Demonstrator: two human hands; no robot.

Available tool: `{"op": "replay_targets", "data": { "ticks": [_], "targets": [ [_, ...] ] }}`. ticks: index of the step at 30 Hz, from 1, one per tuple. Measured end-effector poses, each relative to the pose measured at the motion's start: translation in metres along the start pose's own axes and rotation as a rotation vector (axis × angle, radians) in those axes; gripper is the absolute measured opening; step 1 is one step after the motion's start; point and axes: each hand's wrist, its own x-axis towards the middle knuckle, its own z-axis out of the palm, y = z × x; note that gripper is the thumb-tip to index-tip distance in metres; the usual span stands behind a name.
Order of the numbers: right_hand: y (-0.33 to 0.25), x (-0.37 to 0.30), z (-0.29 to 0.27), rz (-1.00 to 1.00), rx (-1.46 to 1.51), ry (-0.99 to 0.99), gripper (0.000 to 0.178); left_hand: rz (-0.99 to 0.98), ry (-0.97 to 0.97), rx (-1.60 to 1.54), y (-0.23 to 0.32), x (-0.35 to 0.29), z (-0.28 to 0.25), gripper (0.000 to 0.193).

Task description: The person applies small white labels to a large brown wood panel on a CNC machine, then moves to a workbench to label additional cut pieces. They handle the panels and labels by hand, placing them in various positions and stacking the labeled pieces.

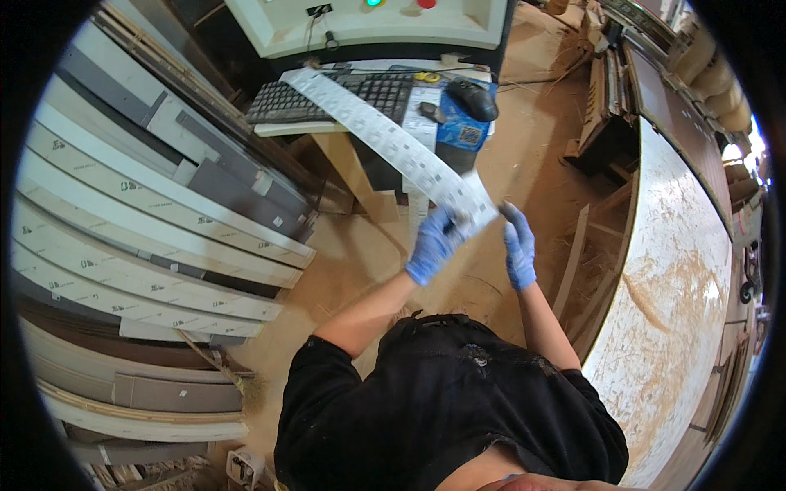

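Note:
A long strip of white printed labels [385, 137] runs from over the keyboard [274, 102] down toward me. Its near end is pinched by my left hand [434, 244], which wears a blue glove with dark fingertips. That end looks slightly blurred and folded, so I cannot tell how many layers are there. Just right of it is my right hand [521, 252], also gloved in blue, raised with thumb and fingers apart and nothing visible between them. It does not appear to touch the strip.
A black mouse [472, 100] lies on a blue pad [460, 129] beside the keyboard, below a light machine panel [368, 37]. Stacked long boards [164, 209] fill the left. A worn white tabletop [667, 319] stands close on my right; the floor [352, 250] is dusty.

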Motion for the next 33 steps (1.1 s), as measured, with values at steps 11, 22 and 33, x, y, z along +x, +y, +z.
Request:
{"op": "replay_targets", "data": {
  "ticks": [11, 22, 33],
  "targets": [
    [0.037, -0.053, 0.085, 0.445, -0.058, -0.404, 0.025, -0.148, 0.328, -0.406, -0.027, -0.016, -0.1, 0.042],
    [0.153, -0.194, 0.018, 0.637, -0.27, -0.415, 0.03, 0.065, 0.35, -0.232, -0.013, 0.07, -0.189, 0.038],
    [0.133, -0.203, 0.037, 0.818, -0.232, -0.384, 0.027, 0.103, 0.235, -0.159, 0.003, 0.041, -0.194, 0.041]
  ]
}}
